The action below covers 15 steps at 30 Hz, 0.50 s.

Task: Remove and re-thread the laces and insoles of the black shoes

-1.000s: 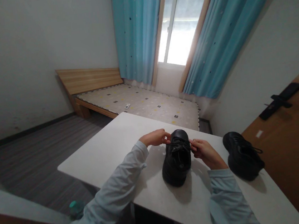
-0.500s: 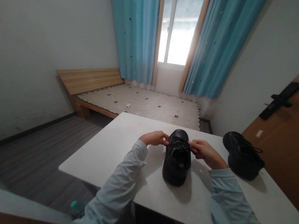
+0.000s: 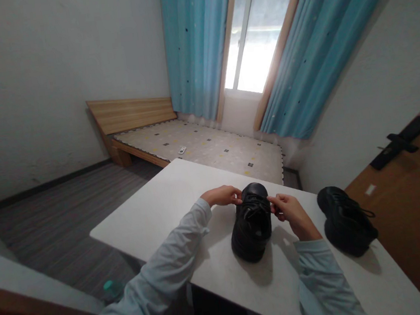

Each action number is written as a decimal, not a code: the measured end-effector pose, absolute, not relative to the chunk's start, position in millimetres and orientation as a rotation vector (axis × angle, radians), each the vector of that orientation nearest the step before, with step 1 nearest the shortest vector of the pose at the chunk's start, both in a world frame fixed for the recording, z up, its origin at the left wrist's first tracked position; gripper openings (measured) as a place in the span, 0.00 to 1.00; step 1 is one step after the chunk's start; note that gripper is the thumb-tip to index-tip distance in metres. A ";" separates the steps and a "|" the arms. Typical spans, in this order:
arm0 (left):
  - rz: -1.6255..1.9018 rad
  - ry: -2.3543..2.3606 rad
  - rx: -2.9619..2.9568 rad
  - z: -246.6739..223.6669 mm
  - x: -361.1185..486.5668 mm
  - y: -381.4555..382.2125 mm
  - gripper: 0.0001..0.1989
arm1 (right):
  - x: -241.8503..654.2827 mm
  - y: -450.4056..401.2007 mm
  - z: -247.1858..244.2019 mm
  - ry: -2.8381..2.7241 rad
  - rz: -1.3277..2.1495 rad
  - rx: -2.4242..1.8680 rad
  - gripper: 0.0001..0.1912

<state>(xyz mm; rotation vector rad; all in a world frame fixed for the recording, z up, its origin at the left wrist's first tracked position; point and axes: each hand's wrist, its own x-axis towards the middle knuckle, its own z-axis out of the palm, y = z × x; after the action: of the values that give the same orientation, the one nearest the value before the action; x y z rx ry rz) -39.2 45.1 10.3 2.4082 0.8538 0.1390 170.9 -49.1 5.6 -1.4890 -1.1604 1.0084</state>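
Black shoe (image 3: 249, 231), smooth-toed, upright between separated hands (image 3: 222, 195) (image 3: 292, 215); I can't tell if they pinch its laces (image 3: 255, 204).

Bed (image 3: 200, 137) with wood headboard (image 3: 133, 114) stood below a bright window (image 3: 254, 31), small white device (image 3: 182, 150) on its patterned mattress (image 3: 229, 163). Blue curtains (image 3: 196, 53) hung either side. Wooden door (image 3: 419, 194) with black handle (image 3: 401, 142) stood far right. Teal-topped item (image 3: 109, 286), too blurry to identify, showed low left. Floor (image 3: 68, 214) was grey.
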 end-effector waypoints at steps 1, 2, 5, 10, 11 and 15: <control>0.145 0.851 2.397 9.6 -39.3 45.6 0.07 | 170.5 -48.9 6.5 -1.168 0.986 -1.492 0.24; 0.151 0.849 2.388 9.0 -39.3 46.1 0.07 | 170.5 -48.5 7.4 -1.181 0.962 -1.495 0.23; 0.169 0.835 2.357 8.4 -39.0 47.1 0.07 | 173.2 -46.7 10.9 -1.244 0.846 -1.506 0.22; 0.181 0.823 2.254 10.0 -37.2 46.6 0.10 | 177.4 -49.5 21.9 -1.458 0.522 -1.477 0.17; 0.184 0.827 2.235 10.3 -36.8 46.4 0.10 | 175.8 -51.7 24.2 -1.545 0.443 -1.470 0.15; 0.212 0.834 2.207 10.8 -35.5 45.9 0.10 | 159.8 -61.1 28.1 -1.927 0.188 -1.465 0.16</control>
<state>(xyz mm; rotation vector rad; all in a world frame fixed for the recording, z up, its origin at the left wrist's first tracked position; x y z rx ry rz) -35.5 45.9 10.8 2.2075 0.8343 0.2122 159.8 -61.1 28.1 -1.4652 -1.9271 0.1879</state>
